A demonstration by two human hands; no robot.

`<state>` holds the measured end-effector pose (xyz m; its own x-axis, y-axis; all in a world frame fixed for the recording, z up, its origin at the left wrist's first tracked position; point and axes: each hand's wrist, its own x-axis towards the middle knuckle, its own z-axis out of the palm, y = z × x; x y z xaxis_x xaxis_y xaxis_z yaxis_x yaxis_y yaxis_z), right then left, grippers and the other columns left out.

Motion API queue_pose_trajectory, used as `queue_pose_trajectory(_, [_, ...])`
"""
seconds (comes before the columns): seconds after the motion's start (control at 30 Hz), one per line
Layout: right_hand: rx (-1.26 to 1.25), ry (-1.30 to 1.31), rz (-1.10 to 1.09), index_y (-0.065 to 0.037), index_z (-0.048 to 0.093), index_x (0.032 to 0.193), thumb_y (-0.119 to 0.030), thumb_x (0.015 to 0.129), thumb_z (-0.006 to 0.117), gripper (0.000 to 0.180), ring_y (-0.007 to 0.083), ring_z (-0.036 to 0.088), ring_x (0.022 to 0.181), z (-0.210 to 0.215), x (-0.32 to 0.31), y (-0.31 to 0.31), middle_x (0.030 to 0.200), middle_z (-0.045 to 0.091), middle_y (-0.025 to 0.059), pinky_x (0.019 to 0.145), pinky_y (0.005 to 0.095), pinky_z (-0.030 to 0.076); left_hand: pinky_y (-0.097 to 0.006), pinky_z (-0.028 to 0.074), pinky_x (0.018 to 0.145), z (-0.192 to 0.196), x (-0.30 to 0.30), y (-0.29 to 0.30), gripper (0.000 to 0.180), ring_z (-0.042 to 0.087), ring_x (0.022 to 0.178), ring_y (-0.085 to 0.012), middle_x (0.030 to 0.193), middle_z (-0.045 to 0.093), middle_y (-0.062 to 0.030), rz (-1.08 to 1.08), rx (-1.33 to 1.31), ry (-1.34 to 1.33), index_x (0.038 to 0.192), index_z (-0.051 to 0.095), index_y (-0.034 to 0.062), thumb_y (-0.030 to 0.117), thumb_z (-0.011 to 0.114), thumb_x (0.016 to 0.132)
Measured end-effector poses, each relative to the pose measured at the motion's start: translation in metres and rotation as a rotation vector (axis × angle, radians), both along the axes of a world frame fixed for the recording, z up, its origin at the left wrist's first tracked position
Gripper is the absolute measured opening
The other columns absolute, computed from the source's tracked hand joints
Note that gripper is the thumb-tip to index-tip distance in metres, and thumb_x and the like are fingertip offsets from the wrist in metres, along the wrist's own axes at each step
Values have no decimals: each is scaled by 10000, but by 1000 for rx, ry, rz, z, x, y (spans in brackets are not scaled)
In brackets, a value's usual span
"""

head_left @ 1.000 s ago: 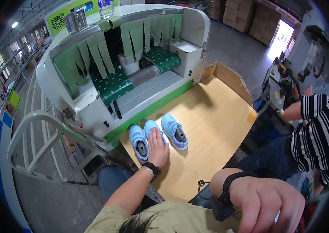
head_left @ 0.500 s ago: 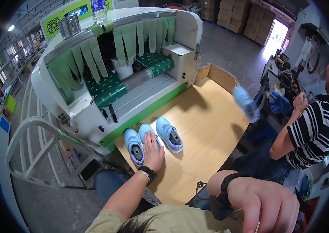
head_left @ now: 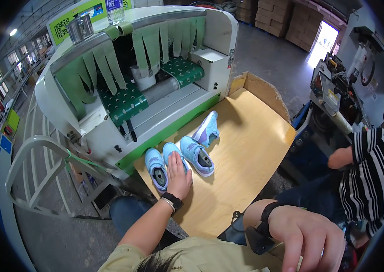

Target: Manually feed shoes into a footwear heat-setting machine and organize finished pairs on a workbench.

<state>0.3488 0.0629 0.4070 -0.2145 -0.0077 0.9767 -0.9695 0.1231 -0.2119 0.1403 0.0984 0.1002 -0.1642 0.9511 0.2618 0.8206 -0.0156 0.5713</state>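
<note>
Blue shoes lie in a row on the plywood counter (head_left: 246, 149); the left hand (head_left: 178, 174) rests flat, fingers spread, on the middle shoe (head_left: 172, 152). Near right, the right hand (head_left: 307, 238) hangs loosely curled, holding nothing.

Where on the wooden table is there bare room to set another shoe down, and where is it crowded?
Free: the right half of the wooden table, between the raised back wall and the near edge. Crowded: the left edge by the machine, where four blue shoes cluster, the left hand on one.
</note>
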Motion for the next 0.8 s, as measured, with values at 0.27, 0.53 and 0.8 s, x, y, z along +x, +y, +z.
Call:
queue_pose_trajectory(0.27, [240,-213,201,4,710,899,-66,886,607,125,313,673,802,-25,4,56,953,697,163,781,452,570,-497,163,1192,-3,-5,3,809,122,1489,-396,1601,131,-217,0,43,0,1533,107,-34,186,580,915])
queue_pose_trajectory(0.53, [-867,-998,-1476,11,350,1455,-385,807,796,881,305,518,1224,-228,-50,223,1363,506,229,1055,360,408,-538,187,1173,3,-3,4,797,123,1489,-396,1599,113,-228,25,-27,38,1537,96,-27,213,561,937])
queue_pose_trajectory(0.8, [-1258,-1434,-1126,24,228,1499,-388,706,886,1110,160,610,748,-328,-51,287,1116,604,171,628,297,523,-526,191,1170,0,-8,1,823,131,1486,-398,1599,114,-235,9,-21,55,1543,85,-18,229,577,931])
